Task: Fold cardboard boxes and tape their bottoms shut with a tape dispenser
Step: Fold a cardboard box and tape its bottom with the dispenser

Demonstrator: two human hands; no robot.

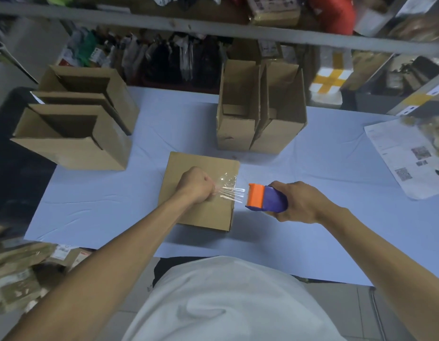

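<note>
Far left edge of the table point(90, 205): three finished boxes point(73, 124), open tops up. Middle, toward the near edge: flat-topped box point(189, 173), bottom facing up. Left hand point(197, 184) fisted on it, grip pinching the loose end of the clear tape point(232, 193). Tape runs left-to-right across the box top and off its right edge to the dispenser point(266, 198), just beside the box. Right hand point(301, 201) wrapped tight around the handle, nearer the cut. Probably mid-strip, so pull stays along that line. Two more boxes point(260, 119) behind.
</note>
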